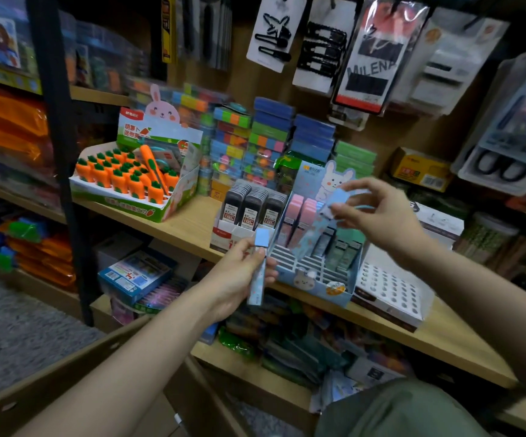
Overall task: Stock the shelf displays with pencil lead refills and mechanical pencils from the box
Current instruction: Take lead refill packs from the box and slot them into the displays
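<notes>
A light blue bunny display box (pixel 315 279) with slotted rows stands on the wooden shelf (pixel 189 225). It holds pink, blue and green lead refill cases. My left hand (pixel 239 275) grips a blue refill case (pixel 260 269) upright just in front of the display's left corner. My right hand (pixel 378 216) pinches another blue refill case (pixel 334 200), blurred, above the display's middle rows. A red and white display (pixel 224 238) of black lead refills (pixel 250 206) stands just left of the bunny box.
A carrot-shaped item display (pixel 129 181) sits further left on the shelf. Stacks of coloured boxes (pixel 265 143) stand behind. A white tray with round holes (pixel 391 291) lies to the right. Hair clip cards (pixel 318 48) hang above. A cardboard box edge (pixel 66 367) is at bottom left.
</notes>
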`<state>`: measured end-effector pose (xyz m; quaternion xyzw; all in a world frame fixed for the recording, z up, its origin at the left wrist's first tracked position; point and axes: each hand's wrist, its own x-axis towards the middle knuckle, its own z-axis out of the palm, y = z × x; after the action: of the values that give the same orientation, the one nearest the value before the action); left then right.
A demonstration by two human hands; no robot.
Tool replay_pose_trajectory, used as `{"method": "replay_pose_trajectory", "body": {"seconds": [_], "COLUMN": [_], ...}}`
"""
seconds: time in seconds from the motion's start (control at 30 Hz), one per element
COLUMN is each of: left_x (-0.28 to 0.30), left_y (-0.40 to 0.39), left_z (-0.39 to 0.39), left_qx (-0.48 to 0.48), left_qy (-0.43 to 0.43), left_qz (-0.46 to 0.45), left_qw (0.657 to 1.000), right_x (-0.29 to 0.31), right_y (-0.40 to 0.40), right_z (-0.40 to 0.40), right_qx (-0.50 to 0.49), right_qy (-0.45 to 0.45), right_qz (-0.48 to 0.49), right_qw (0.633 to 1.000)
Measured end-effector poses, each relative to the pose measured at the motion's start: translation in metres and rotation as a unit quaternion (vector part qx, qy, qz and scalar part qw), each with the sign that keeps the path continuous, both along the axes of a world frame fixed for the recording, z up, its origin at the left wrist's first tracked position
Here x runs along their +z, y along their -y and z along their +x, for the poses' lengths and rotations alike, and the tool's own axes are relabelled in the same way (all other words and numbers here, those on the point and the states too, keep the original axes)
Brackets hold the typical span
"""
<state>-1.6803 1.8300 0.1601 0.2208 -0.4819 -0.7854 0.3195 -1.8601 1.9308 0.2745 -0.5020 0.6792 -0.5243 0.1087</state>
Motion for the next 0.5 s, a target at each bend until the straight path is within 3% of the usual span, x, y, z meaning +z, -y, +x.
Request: {"method": "replay_pose_trajectory", "body": {"seconds": [0.2,0.5], "left_x": [-0.011,-0.01], "left_y": [-0.005,-0.005], "left_z": [-0.005,-0.003], "left_qx": [0.006,0.006], "left_qy": [0.086,0.096], "left_qz": [-0.136,-0.166], "left_qw": [0.987,0.981], "right_x": [0.002,-0.026], "right_y": [-0.014,0.007], "right_z": [-0.029,-0.03], "right_qx": [-0.097,-0.108], "right_qy": [-0.207,-0.319], "right_qz": [-0.015,0.035], "right_qw": [0.973,0.941]}}
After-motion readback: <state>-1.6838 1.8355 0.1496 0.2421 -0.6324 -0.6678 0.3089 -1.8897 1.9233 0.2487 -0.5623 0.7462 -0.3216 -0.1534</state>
